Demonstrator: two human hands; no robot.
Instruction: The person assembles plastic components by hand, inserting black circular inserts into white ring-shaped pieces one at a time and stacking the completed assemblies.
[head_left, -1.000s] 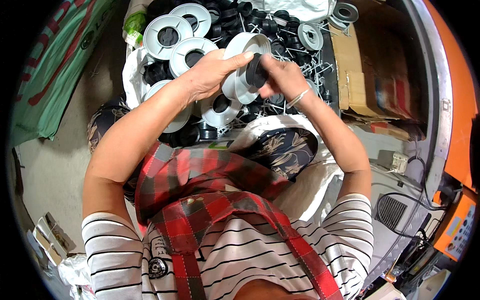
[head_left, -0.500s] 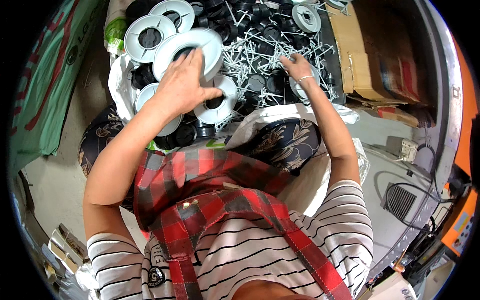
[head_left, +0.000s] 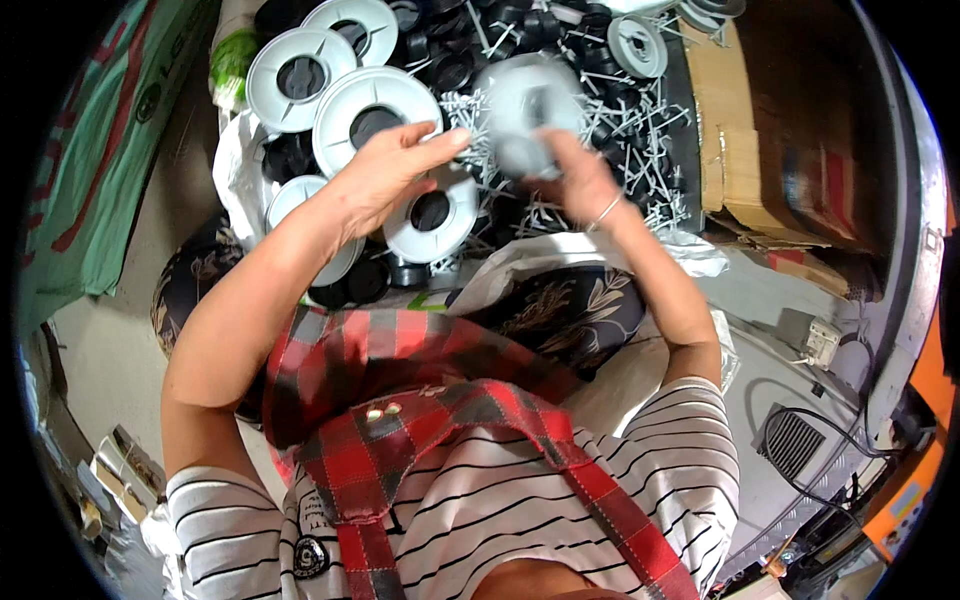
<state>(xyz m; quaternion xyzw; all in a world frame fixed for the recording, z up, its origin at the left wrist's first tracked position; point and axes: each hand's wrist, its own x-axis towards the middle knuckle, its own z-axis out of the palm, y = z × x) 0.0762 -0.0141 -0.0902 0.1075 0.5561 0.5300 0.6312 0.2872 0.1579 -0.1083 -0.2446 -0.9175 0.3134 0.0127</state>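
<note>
My right hand (head_left: 580, 185), smeared by motion, grips a pale grey-white plastic ring (head_left: 530, 115) above the pile. Facing it, my left hand (head_left: 390, 175) is empty, its fingers stretched out and thumb pointing right. Beneath that hand are a large flanged pale ring (head_left: 335, 130) with a dark centre and a smaller ring (head_left: 455, 220). More pale rings (head_left: 262, 85) lie at the upper left. Around them spread black round plastic caps (head_left: 450, 70) and many thin white plastic sticks (head_left: 660, 185). Whether my left fingers touch the rings I cannot tell.
White sacking (head_left: 580, 228) borders the pile on the near side. Right of it stands an open cardboard box (head_left: 725, 140); a green sack (head_left: 120, 150) is far left. A cable (head_left: 850, 425) and a socket box (head_left: 822, 342) lie on the right. My patterned knees (head_left: 560, 310) flank the pile.
My right hand has moved left and lifted a pale ring off the pile. My left hand has come off the large ring, which now lies flatter, and has shifted slightly right.
</note>
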